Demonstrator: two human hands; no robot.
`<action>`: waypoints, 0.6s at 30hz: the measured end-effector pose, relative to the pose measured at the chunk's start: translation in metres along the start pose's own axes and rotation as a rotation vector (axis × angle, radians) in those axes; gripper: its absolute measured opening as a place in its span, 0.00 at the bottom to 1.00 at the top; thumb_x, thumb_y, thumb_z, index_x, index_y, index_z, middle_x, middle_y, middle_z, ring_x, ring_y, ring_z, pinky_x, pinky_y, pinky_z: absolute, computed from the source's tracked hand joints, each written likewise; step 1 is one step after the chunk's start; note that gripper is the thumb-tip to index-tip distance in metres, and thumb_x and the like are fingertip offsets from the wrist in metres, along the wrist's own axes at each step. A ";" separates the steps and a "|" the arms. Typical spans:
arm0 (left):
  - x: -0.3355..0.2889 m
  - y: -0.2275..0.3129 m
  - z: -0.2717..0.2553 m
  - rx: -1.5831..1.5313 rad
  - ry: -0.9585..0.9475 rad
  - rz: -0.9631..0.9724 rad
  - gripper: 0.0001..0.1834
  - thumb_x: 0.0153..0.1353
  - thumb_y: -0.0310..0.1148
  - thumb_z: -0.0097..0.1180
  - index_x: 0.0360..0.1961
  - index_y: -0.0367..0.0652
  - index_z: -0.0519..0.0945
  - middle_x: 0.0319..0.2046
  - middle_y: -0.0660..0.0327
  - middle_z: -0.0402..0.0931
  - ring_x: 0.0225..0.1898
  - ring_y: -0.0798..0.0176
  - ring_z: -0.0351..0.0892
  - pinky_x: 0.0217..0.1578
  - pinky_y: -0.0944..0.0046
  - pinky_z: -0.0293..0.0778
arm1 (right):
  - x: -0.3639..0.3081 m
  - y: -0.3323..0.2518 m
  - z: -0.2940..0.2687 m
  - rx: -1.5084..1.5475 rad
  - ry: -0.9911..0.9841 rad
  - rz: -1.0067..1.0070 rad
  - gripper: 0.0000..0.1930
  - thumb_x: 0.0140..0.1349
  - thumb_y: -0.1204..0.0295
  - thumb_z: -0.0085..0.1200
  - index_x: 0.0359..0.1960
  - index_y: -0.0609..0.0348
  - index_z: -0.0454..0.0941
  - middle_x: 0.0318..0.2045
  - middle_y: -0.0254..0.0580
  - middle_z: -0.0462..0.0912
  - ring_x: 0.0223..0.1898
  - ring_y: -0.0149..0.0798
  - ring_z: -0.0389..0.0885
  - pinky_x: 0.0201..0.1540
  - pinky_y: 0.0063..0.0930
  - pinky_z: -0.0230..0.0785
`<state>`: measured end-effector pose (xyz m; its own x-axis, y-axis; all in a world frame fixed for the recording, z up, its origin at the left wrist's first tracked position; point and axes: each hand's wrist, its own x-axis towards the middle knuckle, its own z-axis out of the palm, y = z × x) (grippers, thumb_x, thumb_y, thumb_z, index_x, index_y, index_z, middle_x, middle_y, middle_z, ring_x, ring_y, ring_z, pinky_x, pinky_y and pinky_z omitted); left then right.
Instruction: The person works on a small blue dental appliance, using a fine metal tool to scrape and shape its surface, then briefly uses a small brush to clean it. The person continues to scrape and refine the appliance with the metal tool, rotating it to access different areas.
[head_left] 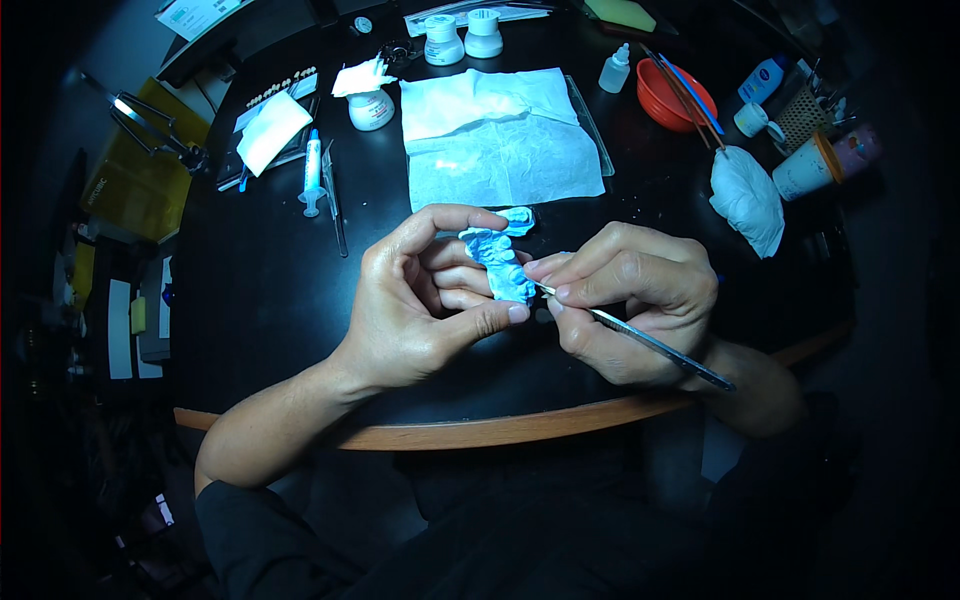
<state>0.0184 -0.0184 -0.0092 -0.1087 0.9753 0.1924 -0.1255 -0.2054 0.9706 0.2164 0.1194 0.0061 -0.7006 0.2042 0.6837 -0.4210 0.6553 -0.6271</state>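
Over the near half of the black table, my left hand [410, 290] grips a pale blue dental cast [497, 262] between its thumb and fingers. The cast is curved, with bumpy, tooth-like ridges along it. My right hand [635, 290] holds a slim metal dental tool [655, 345] like a pencil, its shaft slanting down to the right. The tool's tip end is close beside the right edge of the cast. Something small and pale shows at that tip, and I cannot tell whether it touches the cast.
Beyond my hands lies a creased white sheet [500, 140]. To its left are a syringe [312, 175], tweezers [332, 195] and a tissue-topped jar [371, 108]. On the right stand a red bowl [675, 95] with brushes across it, a crumpled white cloth [748, 200] and a cup [806, 168].
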 end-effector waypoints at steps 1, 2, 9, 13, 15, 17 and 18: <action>0.000 0.000 0.000 0.001 0.002 -0.001 0.31 0.60 0.14 0.72 0.62 0.29 0.72 0.46 0.45 0.86 0.47 0.61 0.91 0.48 0.69 0.90 | 0.000 0.000 0.000 0.003 0.000 0.000 0.07 0.53 0.89 0.64 0.33 0.67 0.84 0.33 0.50 0.88 0.42 0.46 0.94 0.50 0.41 0.91; -0.001 0.000 0.000 0.010 0.005 -0.004 0.31 0.60 0.14 0.72 0.62 0.29 0.72 0.45 0.45 0.86 0.47 0.61 0.91 0.48 0.69 0.90 | 0.000 0.001 0.001 0.002 -0.002 -0.001 0.07 0.53 0.89 0.64 0.32 0.67 0.84 0.33 0.50 0.88 0.42 0.46 0.94 0.50 0.40 0.91; 0.000 0.001 0.001 0.006 0.012 -0.015 0.31 0.60 0.14 0.72 0.62 0.29 0.72 0.46 0.45 0.86 0.47 0.61 0.91 0.49 0.68 0.90 | -0.002 0.001 0.005 0.012 0.064 0.029 0.05 0.52 0.86 0.67 0.29 0.65 0.85 0.30 0.45 0.88 0.38 0.39 0.93 0.46 0.33 0.89; -0.001 0.001 -0.001 0.010 0.003 -0.003 0.31 0.60 0.14 0.72 0.63 0.29 0.72 0.46 0.45 0.86 0.47 0.61 0.91 0.49 0.68 0.90 | -0.001 0.000 0.005 0.015 0.067 0.040 0.05 0.52 0.86 0.66 0.29 0.65 0.85 0.30 0.45 0.88 0.38 0.39 0.93 0.46 0.33 0.89; -0.002 0.003 -0.003 0.037 -0.019 -0.036 0.36 0.59 0.16 0.74 0.66 0.31 0.70 0.50 0.44 0.85 0.49 0.61 0.90 0.51 0.66 0.88 | -0.001 0.000 0.007 0.026 0.079 0.032 0.05 0.52 0.86 0.66 0.29 0.65 0.85 0.30 0.45 0.88 0.38 0.39 0.93 0.46 0.33 0.89; -0.001 0.002 -0.003 0.034 -0.019 -0.045 0.36 0.59 0.15 0.74 0.66 0.31 0.70 0.50 0.44 0.85 0.49 0.61 0.90 0.52 0.65 0.88 | 0.000 0.000 0.005 0.016 0.066 0.033 0.05 0.52 0.86 0.66 0.29 0.65 0.85 0.30 0.45 0.88 0.38 0.39 0.93 0.47 0.33 0.89; -0.002 0.002 -0.003 0.032 -0.020 -0.055 0.36 0.59 0.15 0.74 0.66 0.31 0.70 0.50 0.44 0.85 0.49 0.61 0.90 0.52 0.65 0.88 | 0.000 0.000 0.004 0.006 0.053 0.033 0.05 0.53 0.86 0.66 0.29 0.65 0.85 0.30 0.45 0.88 0.38 0.39 0.93 0.47 0.33 0.89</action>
<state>0.0155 -0.0205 -0.0084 -0.0831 0.9864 0.1416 -0.0987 -0.1495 0.9838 0.2140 0.1161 0.0046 -0.6825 0.2644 0.6813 -0.4018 0.6430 -0.6520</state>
